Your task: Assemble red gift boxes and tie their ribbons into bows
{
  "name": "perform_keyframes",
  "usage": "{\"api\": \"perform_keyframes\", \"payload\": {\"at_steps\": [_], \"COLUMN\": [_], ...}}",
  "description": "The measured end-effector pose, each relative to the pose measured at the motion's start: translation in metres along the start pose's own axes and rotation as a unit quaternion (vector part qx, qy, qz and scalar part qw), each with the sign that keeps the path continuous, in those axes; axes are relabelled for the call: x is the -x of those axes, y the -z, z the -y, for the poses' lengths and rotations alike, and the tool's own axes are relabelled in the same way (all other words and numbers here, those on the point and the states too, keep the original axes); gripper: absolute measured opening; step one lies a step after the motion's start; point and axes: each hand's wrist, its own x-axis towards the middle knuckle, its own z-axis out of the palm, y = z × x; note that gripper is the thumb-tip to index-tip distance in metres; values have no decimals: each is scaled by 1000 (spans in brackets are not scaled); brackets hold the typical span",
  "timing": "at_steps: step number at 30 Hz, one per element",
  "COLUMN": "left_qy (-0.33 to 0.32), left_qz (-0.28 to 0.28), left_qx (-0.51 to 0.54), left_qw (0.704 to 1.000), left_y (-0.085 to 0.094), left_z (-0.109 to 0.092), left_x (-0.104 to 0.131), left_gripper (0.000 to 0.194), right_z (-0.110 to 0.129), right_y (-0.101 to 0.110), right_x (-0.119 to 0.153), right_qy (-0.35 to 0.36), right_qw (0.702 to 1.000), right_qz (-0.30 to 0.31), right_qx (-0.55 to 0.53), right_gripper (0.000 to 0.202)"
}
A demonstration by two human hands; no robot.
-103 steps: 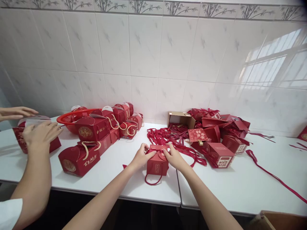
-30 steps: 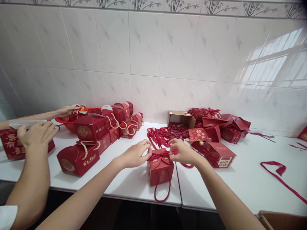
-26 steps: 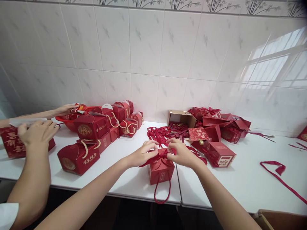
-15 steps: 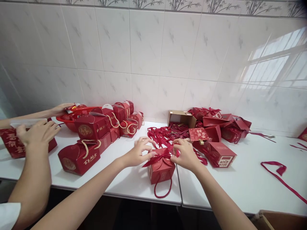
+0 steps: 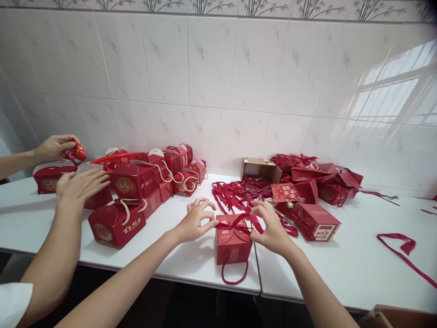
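A small red gift box (image 5: pixel 232 250) stands upright on the white table, its folded top crossed by a dark red ribbon (image 5: pixel 235 224) tied in a bow. At the box's left side, the thumb and a finger of my left hand (image 5: pixel 197 221) close on the bow's left part. On the other side, my right hand (image 5: pixel 270 229) has its fingers bent around the bow's right loop; exactly where they pinch is partly hidden. A red cord handle (image 5: pixel 235 282) hangs down the front of the box toward the table edge.
Loose ribbons (image 5: pixel 227 196) lie behind the box, beside an open cardboard carton (image 5: pixel 261 165). Red boxes (image 5: pixel 316 223) are heaped at the right, others (image 5: pixel 118 225) stacked at the left. Another person's hands (image 5: pixel 82 182) work at the far left, one holding a red packet (image 5: pixel 78 151).
My hands have drawn slightly apart, and the bow lies flatter and wider across the box top. The other person's far hand has lifted a red packet from the red basket.
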Motion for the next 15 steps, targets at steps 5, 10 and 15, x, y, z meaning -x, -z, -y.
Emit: {"api": "perform_keyframes", "payload": {"at_steps": [5, 10, 15], "left_qy": [20, 65, 118], "left_qz": [-45, -205, -500], "left_qx": [67, 27, -235], "left_qw": [997, 976, 825], "left_y": [-15, -2, 50], "left_z": [6, 9, 21], "left_x": [6, 41, 101], "left_gripper": [22, 36, 36], "right_z": [-19, -20, -50], "right_y": [-20, -11, 76], "right_x": [8, 25, 62], "right_qy": [-61, -112, -191], "right_qw": [960, 976, 956], "right_qz": [168, 82, -215], "right_qx": [-215, -170, -62], "right_gripper": [79, 94, 83]}}
